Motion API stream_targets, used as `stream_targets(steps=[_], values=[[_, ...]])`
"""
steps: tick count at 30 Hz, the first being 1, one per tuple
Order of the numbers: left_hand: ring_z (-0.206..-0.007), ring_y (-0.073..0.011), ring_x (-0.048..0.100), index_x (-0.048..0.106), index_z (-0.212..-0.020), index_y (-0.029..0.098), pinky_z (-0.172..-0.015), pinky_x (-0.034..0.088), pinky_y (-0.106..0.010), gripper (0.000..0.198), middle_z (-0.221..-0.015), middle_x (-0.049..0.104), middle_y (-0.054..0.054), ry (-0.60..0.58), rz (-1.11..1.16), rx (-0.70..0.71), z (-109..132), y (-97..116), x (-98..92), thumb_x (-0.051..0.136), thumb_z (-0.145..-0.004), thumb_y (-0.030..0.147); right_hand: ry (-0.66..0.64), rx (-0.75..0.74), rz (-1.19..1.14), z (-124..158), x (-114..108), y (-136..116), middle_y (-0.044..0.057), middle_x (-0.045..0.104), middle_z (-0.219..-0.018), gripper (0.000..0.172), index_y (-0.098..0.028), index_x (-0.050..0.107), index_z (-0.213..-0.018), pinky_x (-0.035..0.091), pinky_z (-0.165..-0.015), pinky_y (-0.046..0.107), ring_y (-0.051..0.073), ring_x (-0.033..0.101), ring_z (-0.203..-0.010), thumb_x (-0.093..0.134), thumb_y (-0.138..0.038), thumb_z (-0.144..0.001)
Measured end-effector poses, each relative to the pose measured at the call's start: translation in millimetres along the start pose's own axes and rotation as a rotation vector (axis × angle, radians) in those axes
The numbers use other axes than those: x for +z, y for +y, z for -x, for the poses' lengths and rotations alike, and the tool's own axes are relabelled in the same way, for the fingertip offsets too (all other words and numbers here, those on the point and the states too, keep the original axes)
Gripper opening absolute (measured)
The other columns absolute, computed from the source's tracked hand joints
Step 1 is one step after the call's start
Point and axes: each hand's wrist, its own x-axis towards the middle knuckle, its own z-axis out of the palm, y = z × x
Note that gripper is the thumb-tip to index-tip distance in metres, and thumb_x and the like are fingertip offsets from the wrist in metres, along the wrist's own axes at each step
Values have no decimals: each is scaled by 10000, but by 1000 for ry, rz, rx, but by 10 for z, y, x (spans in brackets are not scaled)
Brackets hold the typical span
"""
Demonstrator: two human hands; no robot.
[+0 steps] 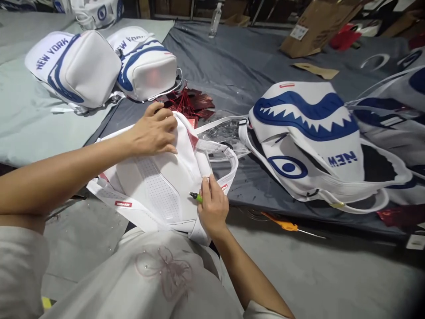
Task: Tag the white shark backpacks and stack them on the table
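A white backpack (186, 177) lies back side up in front of me, its dotted padded panel and shoulder straps showing. My left hand (154, 130) is closed over its far edge, with some fingertips hidden. At the right side of the bag, my right hand (214, 204) pinches the edge between thumb and fingers. A green pen-like tool (198, 197) with a black tip is held in that same hand, pointing left over the bag. Small red labels sit on the straps.
Two finished-looking white backpacks (93, 66) stand at the far left. Dark red tags (191, 101) lie behind my bag. A shark-mouth backpack (305, 119) is on the right, near more bags. An orange-handled tool (288, 225) lies at the table edge; a bottle (215, 20) and carton (315, 26) stand behind.
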Motion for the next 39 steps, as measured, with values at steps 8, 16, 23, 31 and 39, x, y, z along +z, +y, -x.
stream_targets(steps=[8, 16, 23, 31, 39], values=[[-1298, -275, 421, 601, -748, 206, -1204, 109, -551, 649, -1111, 619, -46, 164, -187, -11, 111, -383, -14, 395, -840, 815, 3, -10, -17, 19, -11, 11, 214, 581, -1384, 468, -113, 525, -1409, 458, -842, 340, 276, 571, -1242, 421, -115, -953], [-1308, -261, 370, 594, -866, 194, -1157, 194, -561, 520, -1276, 578, -62, 345, -381, 15, 319, -135, 208, 424, -926, 682, -15, 53, -305, -91, -144, 71, 192, 641, -1295, 396, -126, 546, -1351, 499, -877, 362, 276, 617, -1176, 491, -169, -961], [-819, -213, 529, 633, -893, 184, -911, 452, -430, 403, -811, 615, -50, 135, -336, 12, 248, 490, 430, 617, -855, 585, -122, 403, -870, -505, -565, -39, -25, 627, -718, 430, -230, 454, -1399, 514, -608, 298, 155, 610, -612, 477, -392, -1001], [-987, -250, 544, 613, -908, 207, -1136, 327, -598, 165, -881, 631, -30, 214, -193, -114, 292, 612, 613, 662, -832, 346, -403, 564, -1449, -808, -735, -49, 42, 718, -1003, 324, -267, 606, -1237, 616, -620, 309, 172, 724, -770, 573, -417, -952], [-1212, -204, 545, 579, -865, 218, -1229, 228, -551, 112, -1022, 681, -3, 423, -72, -54, 484, 725, 815, 504, -922, 159, -410, 730, -1637, -871, -551, -105, -30, 727, -735, 445, -257, 490, -1101, 588, -562, 273, 166, 709, -574, 734, -496, -816]])
